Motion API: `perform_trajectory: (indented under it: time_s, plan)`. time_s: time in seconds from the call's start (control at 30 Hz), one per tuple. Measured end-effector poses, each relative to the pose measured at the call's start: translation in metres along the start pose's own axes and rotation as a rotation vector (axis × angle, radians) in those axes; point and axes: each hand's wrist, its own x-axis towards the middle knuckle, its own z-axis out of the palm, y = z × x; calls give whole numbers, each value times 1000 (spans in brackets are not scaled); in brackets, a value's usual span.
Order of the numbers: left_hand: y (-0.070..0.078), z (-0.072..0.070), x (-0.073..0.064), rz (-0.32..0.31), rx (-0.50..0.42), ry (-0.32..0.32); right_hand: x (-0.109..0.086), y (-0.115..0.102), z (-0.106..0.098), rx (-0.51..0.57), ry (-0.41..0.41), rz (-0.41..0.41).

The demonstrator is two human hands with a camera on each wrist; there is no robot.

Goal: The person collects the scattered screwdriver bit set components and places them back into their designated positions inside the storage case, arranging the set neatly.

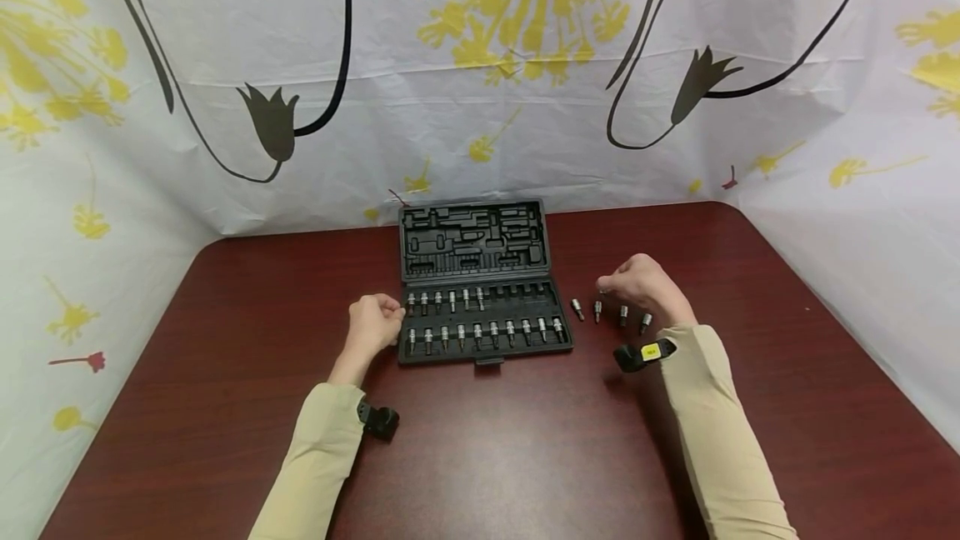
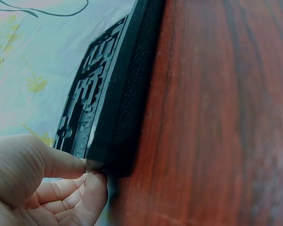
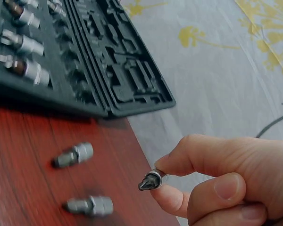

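A black bit socket case (image 1: 450,357) lies unfolded on the table, its moulded lid (image 1: 474,232) at the back. Two rows of silver bit sockets (image 1: 477,336) fill much of the base; the right part of the back row has bare slots. At the left side of the case, my left hand (image 1: 372,327) pinches its edge between thumb and fingers. My right hand (image 1: 641,283), right of the case, holds up a bit socket (image 3: 151,181) between thumb and index finger, its cross-shaped tip showing. Beneath that hand lie several loose bit sockets (image 1: 597,312).
The dark red wooden table (image 1: 480,440) has rounded back corners. A white sheet (image 1: 360,165) with yellow and grey flower prints hangs behind it and along both sides. Each wrist wears a small black camera (image 1: 378,421).
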Motion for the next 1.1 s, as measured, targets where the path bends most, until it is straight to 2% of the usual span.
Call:
perform_trajectory:
  time_s: [0.57, 0.83, 1.1]
  plan:
    - [0, 0, -1, 1, 1, 2, 9, -30, 24, 78, -53, -11]
    - [1, -1, -2, 6, -4, 7, 12, -43, 35, 42, -30, -48]
    - [1, -1, -2, 9, -10, 3, 17, -56, 44, 87, -64, -29]
